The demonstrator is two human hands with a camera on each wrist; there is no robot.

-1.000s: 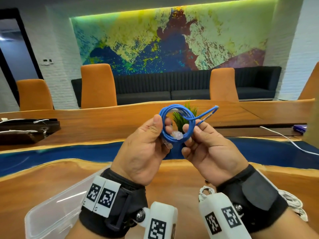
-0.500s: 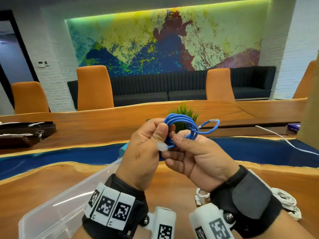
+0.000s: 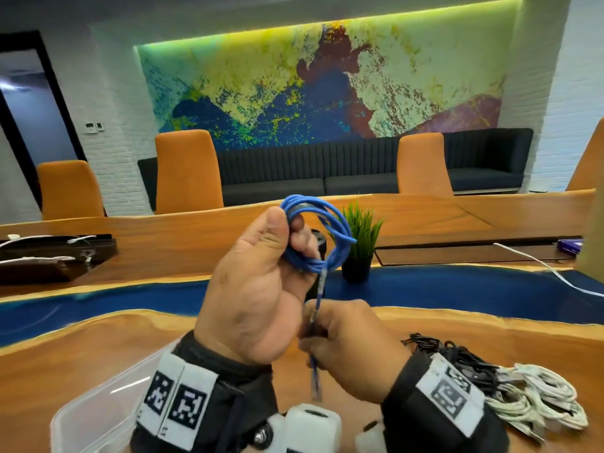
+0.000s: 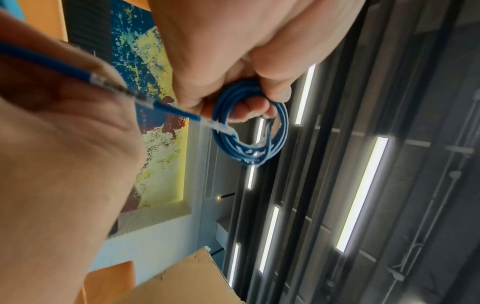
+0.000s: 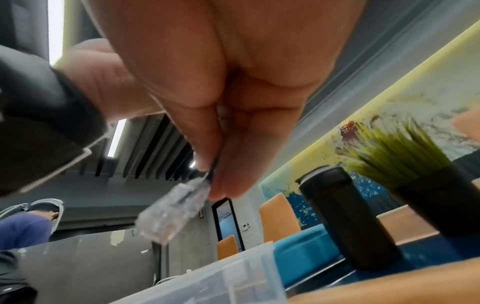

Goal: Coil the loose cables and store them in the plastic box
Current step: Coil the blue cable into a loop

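Blue cable coil (image 3: 313, 237) is sitting gripped in the left hand (image 3: 255, 289); its tail is running straight down to the pinching right hand (image 3: 349, 348).

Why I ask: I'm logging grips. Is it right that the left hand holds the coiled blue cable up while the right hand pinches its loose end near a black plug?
Not quite: the plug is clear plastic, not black, as the right wrist view shows. The rest stands: the left hand holds the coiled blue cable up, and the right hand pinches its loose end.
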